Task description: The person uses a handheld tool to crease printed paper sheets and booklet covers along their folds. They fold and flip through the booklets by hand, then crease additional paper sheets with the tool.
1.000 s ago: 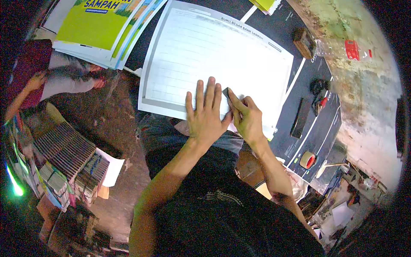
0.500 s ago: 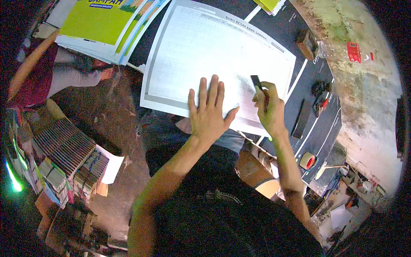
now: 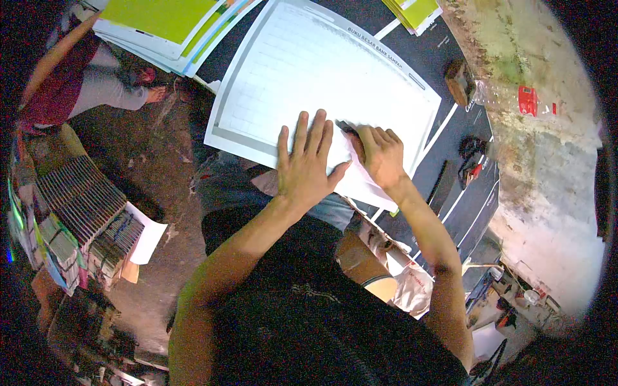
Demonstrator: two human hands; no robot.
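Note:
A large white printed sheet (image 3: 277,77) headed "BUKU BESAR BANK SAMPAH" lies on the black table (image 3: 425,186). My left hand (image 3: 306,161) rests flat on its near edge, fingers spread and holding nothing. To its right, my right hand (image 3: 381,154) is curled low over the paper, gripping a small black flat tool (image 3: 344,127). Only the tool's dark end shows, pointing left towards my left fingertips; the rest is covered by my fingers, so its exact kind cannot be made out.
Stacks of green printed sheets (image 3: 161,22) lie at the upper left and upper right. Along the table's right side are a brown block (image 3: 459,82), a black bar (image 3: 442,186) and a dark item with red (image 3: 473,168). Another person's leg (image 3: 109,90) is at left, above bundled stacks (image 3: 84,199).
My right hand has moved left and turned over, bringing the black tool close to my left fingers. My left hand stays flat on the sheet. The tape roll has gone out of sight.

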